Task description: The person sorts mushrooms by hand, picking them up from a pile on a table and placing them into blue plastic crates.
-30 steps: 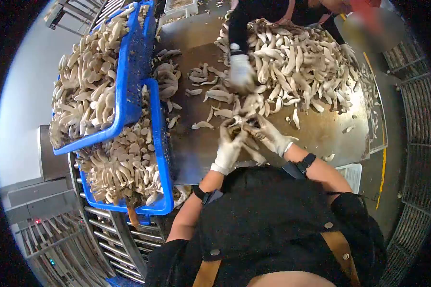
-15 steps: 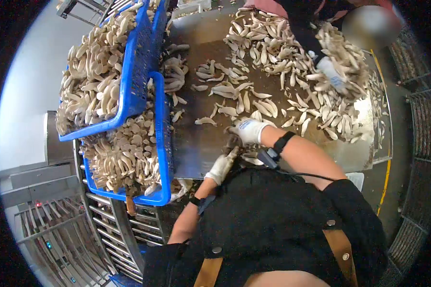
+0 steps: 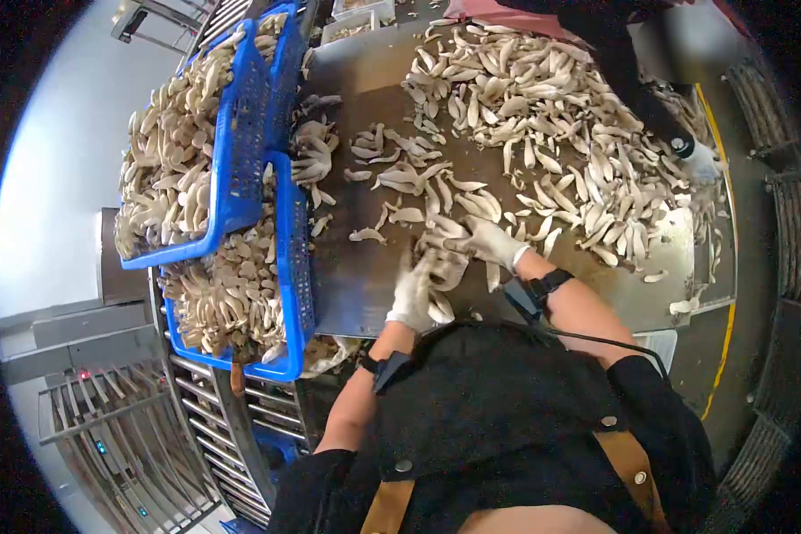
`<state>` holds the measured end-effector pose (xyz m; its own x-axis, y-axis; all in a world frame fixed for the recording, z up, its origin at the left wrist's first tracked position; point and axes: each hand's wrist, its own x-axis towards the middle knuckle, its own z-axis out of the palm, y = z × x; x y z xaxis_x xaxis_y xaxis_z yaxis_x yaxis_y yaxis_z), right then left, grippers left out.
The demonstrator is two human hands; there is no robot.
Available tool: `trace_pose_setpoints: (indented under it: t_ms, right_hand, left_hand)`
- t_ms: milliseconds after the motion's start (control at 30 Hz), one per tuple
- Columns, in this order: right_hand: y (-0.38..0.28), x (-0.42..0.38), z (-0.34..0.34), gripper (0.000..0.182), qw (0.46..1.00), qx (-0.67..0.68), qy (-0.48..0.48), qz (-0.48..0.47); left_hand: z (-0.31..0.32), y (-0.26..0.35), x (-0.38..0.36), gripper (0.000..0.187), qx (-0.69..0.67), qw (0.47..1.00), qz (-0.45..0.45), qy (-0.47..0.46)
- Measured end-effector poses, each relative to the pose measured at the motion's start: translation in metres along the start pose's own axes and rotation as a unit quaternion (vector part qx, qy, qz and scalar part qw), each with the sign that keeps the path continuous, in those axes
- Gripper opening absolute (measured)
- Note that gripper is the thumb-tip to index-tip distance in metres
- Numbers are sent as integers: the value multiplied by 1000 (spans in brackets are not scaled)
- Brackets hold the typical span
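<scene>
Both hands wear white gloves and meet at the table's front edge, close to my body. Between them is a clump of mushrooms (image 3: 447, 269), pale stems with a darker base. My left hand (image 3: 409, 299) grips it from the near left side, its fingers slightly blurred. My right hand (image 3: 491, 243) is closed on the clump's far right side, its fingertips among the pale stems. Loose mushrooms (image 3: 479, 205) lie just past my right hand, and one mushroom (image 3: 440, 309) sits beside my left hand.
A large mushroom heap (image 3: 543, 98) covers the far right of the metal table (image 3: 351, 276). A co-worker's gloved hand (image 3: 703, 163) is at its right edge. At left, an upper blue basket (image 3: 240, 169) and a lower blue basket (image 3: 292, 267) hold mushrooms on a metal rack (image 3: 209, 405).
My right hand has shifted slightly right, and the clump now shows more pale stems between my hands. The co-worker's hand has moved from the heap to the table's right edge.
</scene>
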<state>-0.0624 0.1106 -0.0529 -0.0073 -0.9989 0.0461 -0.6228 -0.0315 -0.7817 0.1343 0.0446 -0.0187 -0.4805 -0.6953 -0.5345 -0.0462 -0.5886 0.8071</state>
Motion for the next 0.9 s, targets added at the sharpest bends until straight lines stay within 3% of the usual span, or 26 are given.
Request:
trace_pose_setpoints:
  t_ms: [33, 67, 100, 133, 167, 233, 267, 300, 333, 367, 400, 433, 467, 533, 567, 600, 633, 667, 700, 733, 767, 800, 833, 867, 900]
  right_hand:
    - [-15, -5, -14, 65, 980, 185, 30, 65]
    - [-31, -9, -29, 76, 920, 366, 83, 116]
    - [-27, -14, -30, 75, 839, 500, 51, 207]
    - [-52, -21, -45, 75, 842, 485, 65, 228]
    - [-80, -25, -61, 75, 846, 467, 81, 243]
    - [-47, -27, -16, 60, 897, 372, 42, 236]
    - [-31, -28, 7, 54, 918, 323, 23, 230]
    - [-70, -23, -21, 53, 936, 258, 47, 236]
    - [-38, -17, -17, 45, 994, 62, -37, 83]
    - [-8, -12, -14, 39, 986, -131, -51, -89]
    - [-33, -7, -42, 38, 994, -9, -101, 34]
    - [-38, -3, -51, 43, 988, 67, -114, 79]
    - [-38, -2, -55, 49, 973, 173, -106, 113]
    - [-62, 11, -59, 62, 913, 379, -51, 142]
    - [-83, 1, -78, 60, 836, 519, -50, 170]
    - [-90, -2, -78, 52, 807, 580, -11, 110]
    - [-96, -4, -78, 43, 768, 638, 19, 46]
    - [-100, 1, -80, 42, 772, 633, 3, 65]
    - [-108, 3, -82, 40, 774, 627, -12, 87]
    - [-126, 3, -75, 39, 786, 610, 49, 87]
    - [-129, 7, -71, 37, 840, 531, 61, 93]
    - [-132, 4, -68, 36, 812, 567, 100, 96]
    - [-138, 4, -69, 35, 783, 599, 141, 92]
    - [-143, 1, -74, 33, 778, 610, 130, 79]
    - [-139, -1, -76, 32, 776, 621, 86, 69]
  left_hand:
    - [21, 36, -21, 64, -44, 999, 31, -10]
    - [21, 46, -27, 63, -31, 997, 66, 14]
    - [29, 51, -38, 63, -26, 990, 129, 43]
    - [37, 56, -49, 63, -17, 979, 190, 73]
    - [41, 50, -50, 64, -113, 988, 102, 15]
    - [26, 21, -37, 65, -292, 948, -71, -106]
    - [-13, -33, 2, 66, -191, 973, -52, -118]
    - [-5, -27, 3, 64, -169, 981, -41, -86]
    - [9, -13, -3, 63, -147, 987, -33, -51]
    - [18, -7, -8, 62, -127, 991, -29, -13]
    - [8, -16, 1, 71, -174, 985, 5, 9]
    - [13, -5, -6, 82, -48, 992, 118, 13]
    - [20, 14, -20, 86, -30, 988, 150, 4]
    - [33, 48, -41, 92, 41, 970, 238, 19]
    - [36, 58, -48, 94, 95, 951, 291, 45]
    - [40, 73, -56, 95, 150, 925, 342, 70]
    - [40, 89, -64, 89, -78, 955, 285, -5]
    - [39, 106, -71, 82, -311, 925, 214, -50]
    - [27, 94, -56, 80, -221, 947, 230, -48]
    - [22, 91, -47, 78, -130, 959, 247, -45]
    - [14, 90, -45, 70, -358, 907, 77, -209]
    - [15, 85, -47, 69, -203, 944, 159, -205]
    - [25, 94, -55, 68, -160, 956, 152, -191]
    - [36, 103, -63, 67, -116, 966, 144, -178]
    - [40, 102, -61, 64, -165, 963, 128, -169]
